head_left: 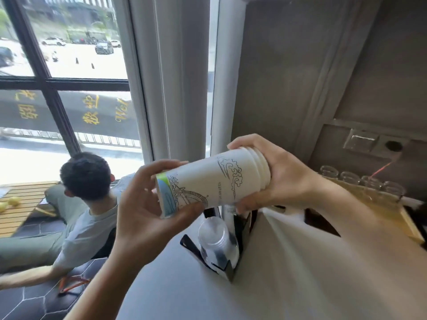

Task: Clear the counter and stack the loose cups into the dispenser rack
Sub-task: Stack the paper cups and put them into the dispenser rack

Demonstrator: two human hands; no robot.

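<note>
Above the pale counter, both hands hold a nested stack of white paper cups printed with line drawings of clouds and a dragon. Its long axis lies nearly level, tilted a little: the rim end with its ridged stacked lips points right and slightly up, the base end with a green and blue band points left and slightly down. The left hand curls round the base end, thumb below and fingers over the top. The right hand wraps round the rim end, its palm covering the mouths, so what lies inside the cups cannot be seen.

Below the stack, a black dispenser rack stands on the counter's near corner and holds clear plastic cups stacked upside down; how many is hard to tell. Part of the rack is hidden behind the hands.

At the right, a row of clear glass jars sits on a wooden tray, blurred. A seated person appears beyond the counter, by the window.
</note>
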